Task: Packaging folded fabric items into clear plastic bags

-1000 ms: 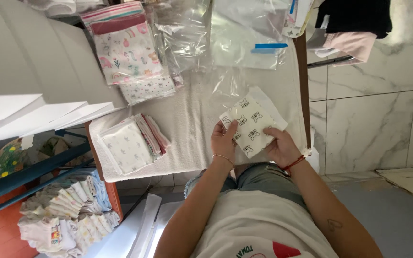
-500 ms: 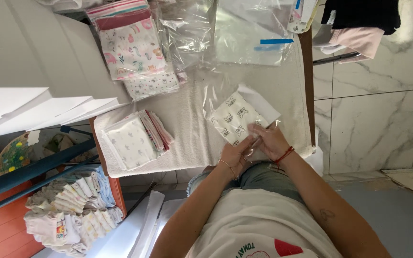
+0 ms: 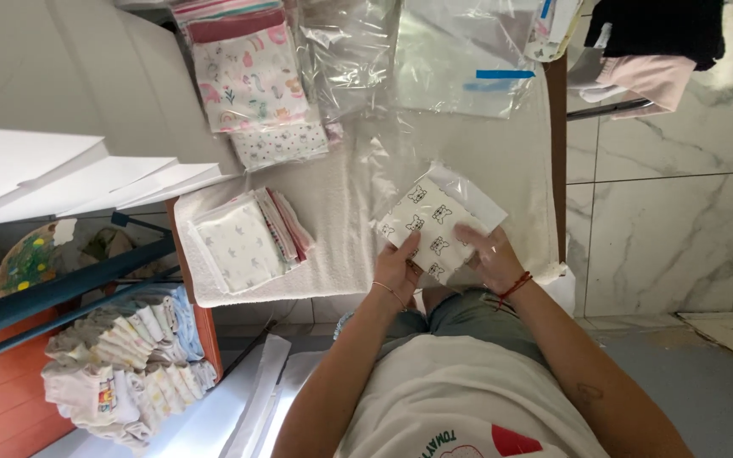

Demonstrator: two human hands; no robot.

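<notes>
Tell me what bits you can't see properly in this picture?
- Head view: the left hand covers the near corner of the folded printed cloth.
- The right hand hides its near right edge.
- The heap of clothes in the corner is too small and bunched to tell apart.

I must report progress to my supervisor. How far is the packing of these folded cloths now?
Looks done: a stack of bagged printed cloths lies at the table's far end. In hand: the left hand and right hand hold a bear-print folded cloth, seemingly inside a clear bag. Left: a pile of unbagged folded cloths on the white towel, with empty clear bags waiting.
</notes>
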